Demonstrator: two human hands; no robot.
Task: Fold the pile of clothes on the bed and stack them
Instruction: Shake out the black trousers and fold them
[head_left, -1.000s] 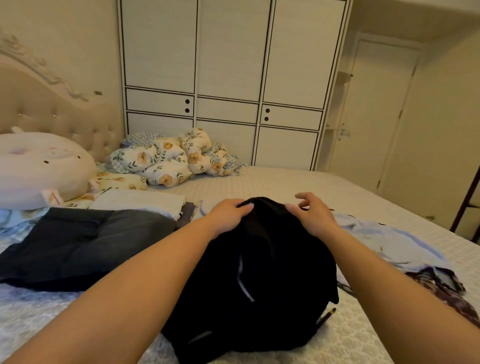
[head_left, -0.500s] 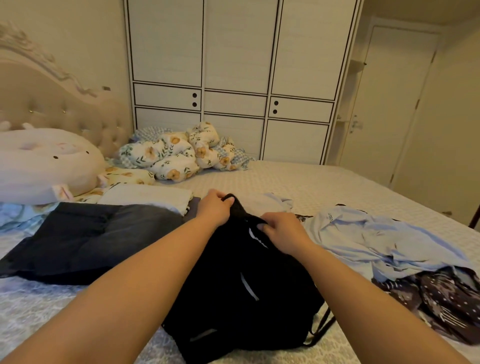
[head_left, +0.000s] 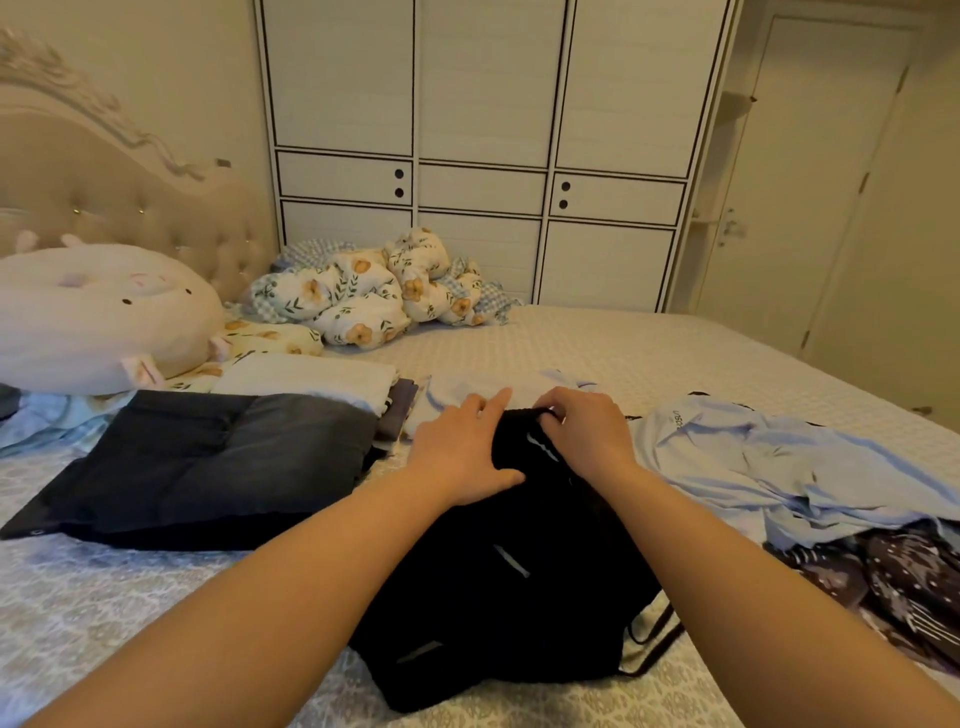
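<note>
A black garment (head_left: 519, 587) with thin reflective stripes lies bunched on the bed in front of me. My left hand (head_left: 462, 452) lies flat on its left upper part, fingers straight. My right hand (head_left: 582, 431) curls its fingers over the garment's far edge and grips it. To the left sits a folded dark grey pair of jeans (head_left: 208, 462), with folded white and grey pieces (head_left: 311, 379) behind it. A crumpled light blue shirt (head_left: 779, 462) and a dark patterned garment (head_left: 909, 587) lie to the right.
The bed (head_left: 649, 353) has a pale quilted cover. A round plush pillow (head_left: 93, 312) and a floral blanket (head_left: 374, 296) lie near the tufted headboard (head_left: 130, 197). A white wardrobe (head_left: 483, 145) stands behind the bed, a door (head_left: 800, 182) to its right.
My left hand let go of the black garment's edge and now lies flat on it. My right hand moved up to the far edge and grips it.
</note>
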